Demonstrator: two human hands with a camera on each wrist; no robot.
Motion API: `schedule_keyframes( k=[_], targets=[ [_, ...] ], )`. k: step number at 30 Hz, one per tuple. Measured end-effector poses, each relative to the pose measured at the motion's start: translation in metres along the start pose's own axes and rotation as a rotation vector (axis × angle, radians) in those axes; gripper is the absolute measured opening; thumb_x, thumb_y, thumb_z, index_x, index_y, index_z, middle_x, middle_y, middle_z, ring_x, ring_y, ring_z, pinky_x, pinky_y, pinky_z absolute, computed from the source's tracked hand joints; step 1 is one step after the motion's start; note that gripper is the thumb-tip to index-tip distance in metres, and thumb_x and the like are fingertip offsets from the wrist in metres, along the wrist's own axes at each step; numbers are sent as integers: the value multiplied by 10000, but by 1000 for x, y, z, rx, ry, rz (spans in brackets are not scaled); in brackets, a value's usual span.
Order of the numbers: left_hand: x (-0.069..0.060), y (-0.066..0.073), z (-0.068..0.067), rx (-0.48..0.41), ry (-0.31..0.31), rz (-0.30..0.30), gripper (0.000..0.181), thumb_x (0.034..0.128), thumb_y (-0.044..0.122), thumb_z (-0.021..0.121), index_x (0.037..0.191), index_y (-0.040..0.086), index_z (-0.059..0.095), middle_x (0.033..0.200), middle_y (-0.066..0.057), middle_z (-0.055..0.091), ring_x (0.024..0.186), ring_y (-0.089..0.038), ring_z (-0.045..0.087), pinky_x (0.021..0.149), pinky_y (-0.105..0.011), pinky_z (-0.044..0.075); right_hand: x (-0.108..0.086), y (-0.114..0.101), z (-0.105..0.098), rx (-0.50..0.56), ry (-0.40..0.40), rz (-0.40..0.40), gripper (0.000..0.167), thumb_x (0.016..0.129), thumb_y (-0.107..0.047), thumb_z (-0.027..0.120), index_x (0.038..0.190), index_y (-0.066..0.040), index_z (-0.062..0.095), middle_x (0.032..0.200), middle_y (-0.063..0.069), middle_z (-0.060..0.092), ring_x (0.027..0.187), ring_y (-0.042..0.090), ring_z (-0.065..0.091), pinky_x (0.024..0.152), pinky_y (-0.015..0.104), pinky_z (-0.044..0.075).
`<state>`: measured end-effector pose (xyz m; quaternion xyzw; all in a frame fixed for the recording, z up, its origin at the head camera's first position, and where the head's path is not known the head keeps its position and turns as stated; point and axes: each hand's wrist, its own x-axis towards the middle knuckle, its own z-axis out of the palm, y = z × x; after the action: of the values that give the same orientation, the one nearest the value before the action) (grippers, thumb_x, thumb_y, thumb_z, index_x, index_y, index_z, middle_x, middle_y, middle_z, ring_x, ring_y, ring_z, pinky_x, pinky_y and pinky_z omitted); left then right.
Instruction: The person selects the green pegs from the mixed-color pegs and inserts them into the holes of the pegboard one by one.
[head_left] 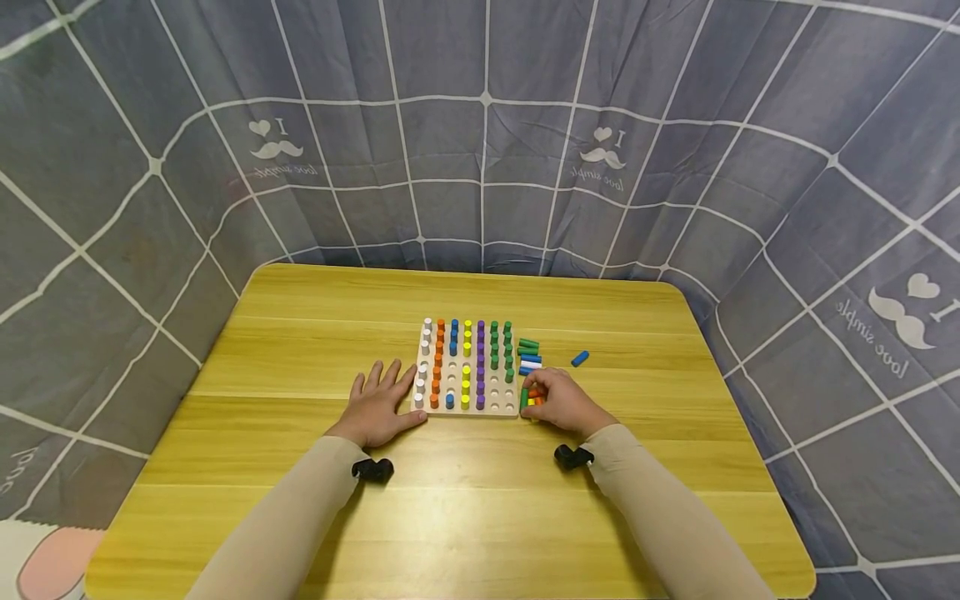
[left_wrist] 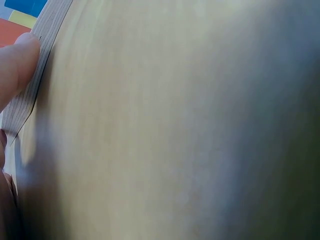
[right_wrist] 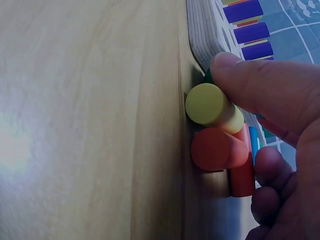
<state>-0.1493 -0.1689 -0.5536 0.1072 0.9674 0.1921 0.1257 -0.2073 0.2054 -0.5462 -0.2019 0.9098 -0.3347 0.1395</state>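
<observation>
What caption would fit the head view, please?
Left hand against the board, right hand gripping a green peg beside it.

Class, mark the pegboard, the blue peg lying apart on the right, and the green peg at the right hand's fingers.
Pegboard (head_left: 502, 400): head view, bare top between holes.
Blue peg (head_left: 580, 358): head view, middle of its side.
Green peg (head_left: 524, 400): head view, middle of its side.

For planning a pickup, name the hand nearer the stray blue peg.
Right: the right hand is close by, on the near side of the stray blue peg; the left hand is across the pegboard, at its left edge.
</observation>
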Motion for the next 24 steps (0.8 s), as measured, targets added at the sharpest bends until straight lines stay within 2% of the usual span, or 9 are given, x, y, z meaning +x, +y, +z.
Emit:
schedule_keyframes(
  k=[8, 16, 24],
  targets=[
    [0, 1, -1, 2, 5, 2, 955, 983, 758, 493, 1716, 266, 130, 1781, -163, 74, 1631, -479, -33, 1263, -718, -31, -3, -2, 0, 21, 38, -15, 280, 845, -238, 907, 1031, -175, 707, 1013, 0, 643, 997, 195, 526, 881, 360, 438],
    [0, -1, 1, -2, 4, 0, 958, 979, 760, 502, 1715, 279, 120, 1783, -148, 71, 1634, -470, -37, 1266, -711, -43, -1, -2, 3, 81, 38, 6, 278, 864, -172, 887, 1084, -122, 723, 1027, 10, 687, 984, 173, 548, 902, 344, 451],
    [0, -1, 2, 0, 8, -3, 963, 980, 748, 514, 1716, 270, 118, 1784, -153, 61, 1633, -471, -47, 1263, -713, -52, -2, -3, 4, 182, 22, 28, 236, 911, -110, 825, 1117, -74, 713, 982, 55, 701, 747, 135, 590, 657, 249, 496]
  ],
)
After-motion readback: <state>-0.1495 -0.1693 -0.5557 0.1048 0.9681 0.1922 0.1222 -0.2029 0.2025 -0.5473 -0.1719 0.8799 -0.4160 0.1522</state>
